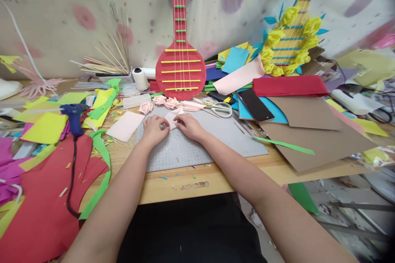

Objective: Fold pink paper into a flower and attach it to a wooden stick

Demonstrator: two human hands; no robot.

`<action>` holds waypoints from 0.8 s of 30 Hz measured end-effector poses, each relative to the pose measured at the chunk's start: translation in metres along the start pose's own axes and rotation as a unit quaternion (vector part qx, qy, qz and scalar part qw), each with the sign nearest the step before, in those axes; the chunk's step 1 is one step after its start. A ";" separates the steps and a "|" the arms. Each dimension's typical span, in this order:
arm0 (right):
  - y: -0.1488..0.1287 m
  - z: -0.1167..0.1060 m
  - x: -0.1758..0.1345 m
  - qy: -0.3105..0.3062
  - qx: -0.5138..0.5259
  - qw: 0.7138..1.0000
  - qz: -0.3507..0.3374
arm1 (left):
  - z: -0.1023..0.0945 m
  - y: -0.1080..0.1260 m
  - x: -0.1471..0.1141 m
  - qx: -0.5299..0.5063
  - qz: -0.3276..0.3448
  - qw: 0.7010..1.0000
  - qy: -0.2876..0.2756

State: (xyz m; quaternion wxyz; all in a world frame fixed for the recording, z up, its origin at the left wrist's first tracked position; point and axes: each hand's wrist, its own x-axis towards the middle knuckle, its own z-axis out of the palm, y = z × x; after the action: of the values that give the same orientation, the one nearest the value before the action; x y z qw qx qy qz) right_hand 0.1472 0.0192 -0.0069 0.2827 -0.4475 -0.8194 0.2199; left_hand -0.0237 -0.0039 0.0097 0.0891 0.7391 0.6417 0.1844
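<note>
Between my two hands, over the grey cutting mat (197, 148), is a small folded piece of pale pink paper (173, 120). My left hand (156, 130) pinches its left edge with curled fingers. From the other side, my right hand (189, 125) grips the paper's right edge between thumb and fingers. Just beyond lie several pale pink paper roses (146, 108) and some folded pink paper strips (193, 105). A pale pink sheet (126, 125) rests left of my left hand. Scissors (222, 109) lie past the mat's far edge, to the right.
A red paper lute (180, 72) leans against the wall, with a yellow flowered one (290, 41) farther right. A blue glue gun (74, 117) sits among paper scraps at left. On the right are a phone (255, 105), cardboard (321, 148) and a red roll (290, 86).
</note>
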 end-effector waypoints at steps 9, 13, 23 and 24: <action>-0.011 0.005 0.002 0.042 -0.032 0.996 0.076 | 0.002 -0.001 0.001 0.001 -0.012 1.000 0.003; -0.011 0.007 0.002 0.052 -0.042 0.995 0.076 | 0.003 0.000 0.001 0.001 -0.016 1.000 0.005; -0.012 0.009 0.001 0.032 -0.129 0.991 0.032 | 0.001 0.004 0.001 0.008 -0.022 1.000 0.010; -0.012 0.009 0.001 0.029 -0.137 0.990 0.032 | 0.001 0.004 0.002 0.008 -0.025 1.000 0.012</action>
State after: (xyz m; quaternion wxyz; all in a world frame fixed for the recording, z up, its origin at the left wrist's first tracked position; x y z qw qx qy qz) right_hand 0.1332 0.0128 -0.0060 0.2349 -0.5141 -0.8187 0.1016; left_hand -0.0192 -0.0029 0.0102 0.0796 0.7214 0.6623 0.1860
